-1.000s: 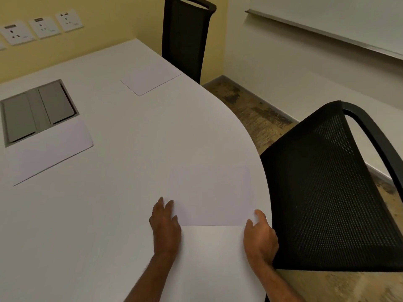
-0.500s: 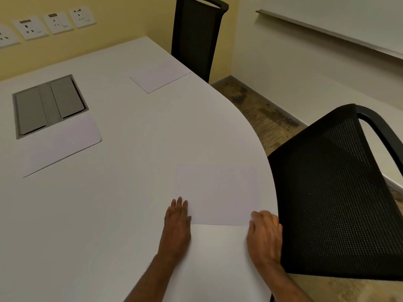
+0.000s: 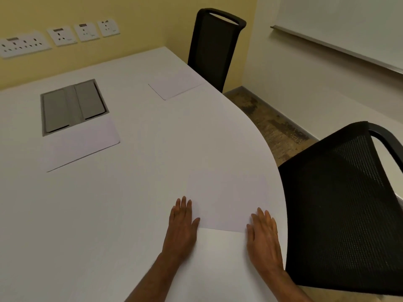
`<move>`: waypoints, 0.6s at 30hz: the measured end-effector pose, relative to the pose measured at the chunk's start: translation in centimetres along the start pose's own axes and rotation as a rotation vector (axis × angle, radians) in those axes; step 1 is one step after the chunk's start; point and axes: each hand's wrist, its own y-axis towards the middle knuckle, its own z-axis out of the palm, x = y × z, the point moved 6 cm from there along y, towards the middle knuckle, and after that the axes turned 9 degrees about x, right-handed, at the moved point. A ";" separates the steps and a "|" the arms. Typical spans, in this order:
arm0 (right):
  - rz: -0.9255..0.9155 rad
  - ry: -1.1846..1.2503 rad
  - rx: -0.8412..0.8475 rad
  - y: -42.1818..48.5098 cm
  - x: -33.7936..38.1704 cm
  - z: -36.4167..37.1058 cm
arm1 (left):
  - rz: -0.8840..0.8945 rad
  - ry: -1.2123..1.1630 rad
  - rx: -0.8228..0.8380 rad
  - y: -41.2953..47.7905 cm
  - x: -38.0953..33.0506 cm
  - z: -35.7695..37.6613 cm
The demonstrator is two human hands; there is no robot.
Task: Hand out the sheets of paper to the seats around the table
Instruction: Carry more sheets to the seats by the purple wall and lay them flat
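A white sheet of paper lies flat on the white table, beside the near black mesh chair. My left hand rests flat at the sheet's near left corner, fingers together. My right hand lies flat on the near right corner, by the table edge. Neither hand grips the sheet. A second sheet lies in front of the far chair. A third sheet or small stack sits left of centre.
A grey flip-lid cable box is set into the table, touching the left sheet. Wall sockets line the yellow wall. A whiteboard tray runs along the right wall. Brown floor shows between the two chairs.
Both hands have flattened and slid slightly forward on the near sheet's corners; the right hand's fingers uncurled from the edge. My view shifted, so the table contents appear further right.
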 end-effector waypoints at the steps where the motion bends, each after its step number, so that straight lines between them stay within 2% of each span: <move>1: -0.004 0.019 0.000 0.1 0.6 -0.2 | 0.003 -0.001 -0.023 -0.2 0.2 -0.9; 7: -0.140 0.003 -0.047 1.3 7.3 -2.4 | -0.004 0.022 -0.198 -2.1 1.4 -7.7; 18: -0.399 0.002 -0.094 1.3 24.9 -5.2 | -0.072 0.074 -0.465 -8.9 7.4 -22.4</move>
